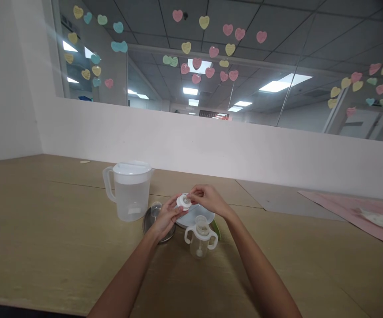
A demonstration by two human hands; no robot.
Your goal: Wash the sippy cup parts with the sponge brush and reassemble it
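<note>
My left hand [165,219] grips the white collar ring [180,202] of a baby bottle between thumb and fingers. A clear teat [187,200] shows in the ring, and the fingertips of my right hand [209,199] are pinched at it. Below my hands the clear baby bottle [198,247] stands upright without its top, with two white handles and a tube inside. A clear dome cap [156,207] stands on a round metal tray [147,226], partly hidden by my left hand. Behind the bottle is a white bowl [207,215], partly covered by my right hand.
A lidded plastic pitcher [132,194] stands at the left behind the tray. Something green [216,230] lies beside the bowl. On the right are a pink sheet [337,204] and a white packet [381,219]. A white wall [178,137] with a window rises behind the table [62,247].
</note>
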